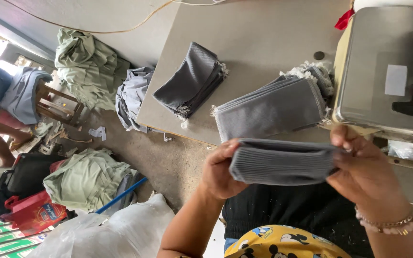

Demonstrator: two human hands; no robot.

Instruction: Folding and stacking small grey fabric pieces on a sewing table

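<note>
— Grey ribbed knit band (283, 162), folded flat, is up off the table and stretched between both hands, low in the picture at about five o'clock from the middle.

— How have the hands got it?

— Left hand (221, 174) is closed on the band's left end, thumb on top, fingers curled underneath. Right hand (366, 174) pinches the right end, thumb over the upper edge, fingers closed behind. Neither one is loose; both are shut on that cloth.

— How far along would you say?

— My guess, somewhere in the middle. A neat stack of grey ribbed pieces (271, 112) lies on the grey tabletop (259, 38) just past the hands, at twelve o'clock from the band, with frayed white thread at its edges. A darker bundle of folded grey ribbed pieces (190, 81) sits further off at ten o'clock, apart from the first. Which pile is finished and which is waiting, I can't tell from here.

— And the machine?

— Metal sewing machine bed (383, 71) at two o'clock, cut off by the edge, so the needle isn't visible. The band's underside is hidden, and so are most of the fingers behind it. Heaps of pale green cloth (89, 64) lie on the floor at nine and ten o'clock, too crumpled to make out.
</note>
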